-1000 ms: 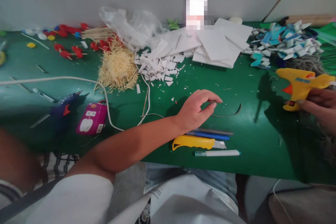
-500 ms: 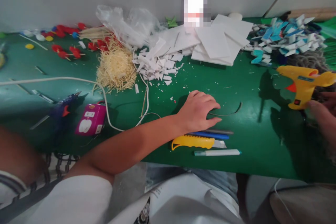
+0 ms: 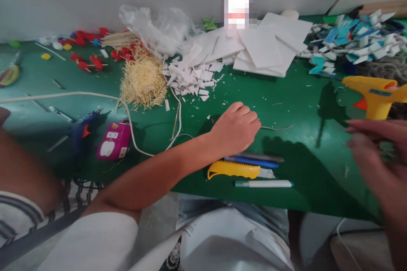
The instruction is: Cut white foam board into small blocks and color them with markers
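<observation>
My left hand [image 3: 237, 129] is closed, knuckles up, just above the green table. A thin grey string [image 3: 276, 128] sticks out to the right from under its fingers. My right hand [image 3: 378, 152] is raised at the right edge, slightly blurred, its thumb and forefinger brought together. Anything between those fingertips is too small to make out. Behind it lies a yellow glue gun [image 3: 378, 93], partly covered by the hand. Below my left hand are a yellow box cutter [image 3: 235, 170], a blue pen [image 3: 257, 162], a dark pen [image 3: 267, 158] and a white marker [image 3: 263, 183].
White foam sheets [image 3: 260, 51], foam scraps [image 3: 190, 76] and wood shavings [image 3: 143, 80] line the back. Blue and white pieces [image 3: 359, 38] lie at right. A white cable [image 3: 127, 118] crosses near a magenta socket box [image 3: 114, 140] and a dark blue glue gun [image 3: 84, 129].
My left hand has closed from spread fingers over the string, and the string's free end has straightened. My right hand has come further into view, leftward, in front of the yellow glue gun.
</observation>
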The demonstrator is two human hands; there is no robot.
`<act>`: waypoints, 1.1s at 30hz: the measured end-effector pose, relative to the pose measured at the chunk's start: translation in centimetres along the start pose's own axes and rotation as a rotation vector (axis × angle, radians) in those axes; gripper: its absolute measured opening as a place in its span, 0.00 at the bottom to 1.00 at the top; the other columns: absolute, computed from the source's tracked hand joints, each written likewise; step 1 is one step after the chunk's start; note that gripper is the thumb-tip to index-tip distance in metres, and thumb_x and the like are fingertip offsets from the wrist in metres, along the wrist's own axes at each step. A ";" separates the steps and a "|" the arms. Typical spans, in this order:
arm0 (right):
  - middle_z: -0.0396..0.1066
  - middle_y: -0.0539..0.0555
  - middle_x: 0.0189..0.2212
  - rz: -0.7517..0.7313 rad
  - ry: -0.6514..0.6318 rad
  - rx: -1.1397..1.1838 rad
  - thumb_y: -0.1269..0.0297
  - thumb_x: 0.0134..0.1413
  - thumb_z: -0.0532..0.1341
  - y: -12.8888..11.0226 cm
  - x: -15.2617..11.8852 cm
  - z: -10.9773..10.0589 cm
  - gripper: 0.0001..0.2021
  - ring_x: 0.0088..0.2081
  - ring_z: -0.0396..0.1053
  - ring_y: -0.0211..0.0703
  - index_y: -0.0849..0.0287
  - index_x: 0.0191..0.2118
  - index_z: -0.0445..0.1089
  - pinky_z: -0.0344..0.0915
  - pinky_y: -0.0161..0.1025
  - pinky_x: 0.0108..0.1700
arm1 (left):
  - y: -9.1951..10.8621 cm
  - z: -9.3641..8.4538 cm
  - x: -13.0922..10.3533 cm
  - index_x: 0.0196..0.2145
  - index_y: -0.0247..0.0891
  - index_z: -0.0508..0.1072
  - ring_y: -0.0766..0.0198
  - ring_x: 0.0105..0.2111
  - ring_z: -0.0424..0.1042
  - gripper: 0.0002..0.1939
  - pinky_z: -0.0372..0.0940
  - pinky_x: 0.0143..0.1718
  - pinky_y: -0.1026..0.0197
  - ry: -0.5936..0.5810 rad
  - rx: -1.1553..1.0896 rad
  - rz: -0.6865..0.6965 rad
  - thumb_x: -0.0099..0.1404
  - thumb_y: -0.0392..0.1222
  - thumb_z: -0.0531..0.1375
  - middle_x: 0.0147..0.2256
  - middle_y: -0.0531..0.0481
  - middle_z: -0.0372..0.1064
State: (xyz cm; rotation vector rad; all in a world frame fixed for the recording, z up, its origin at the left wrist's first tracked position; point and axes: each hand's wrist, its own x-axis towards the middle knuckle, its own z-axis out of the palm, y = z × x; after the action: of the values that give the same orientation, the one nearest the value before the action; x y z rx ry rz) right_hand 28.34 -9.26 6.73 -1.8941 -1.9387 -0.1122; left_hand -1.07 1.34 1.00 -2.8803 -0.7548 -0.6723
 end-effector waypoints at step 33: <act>0.84 0.52 0.35 -0.046 -0.395 0.519 0.52 0.57 0.64 -2.5 7.4 7.8 0.11 0.30 0.76 0.46 0.47 0.37 0.84 0.71 0.43 0.31 | 1.8 -8.3 -7.7 0.53 0.36 0.77 0.54 0.45 0.81 0.21 0.74 0.45 0.54 -0.250 -0.230 -0.272 0.74 0.56 0.64 0.47 0.43 0.82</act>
State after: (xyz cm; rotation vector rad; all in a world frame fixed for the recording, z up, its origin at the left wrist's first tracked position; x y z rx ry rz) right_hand 24.15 0.23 2.86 -1.5990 -1.9947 0.7317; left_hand -9.44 -5.29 5.11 -3.1420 -1.1921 -0.4520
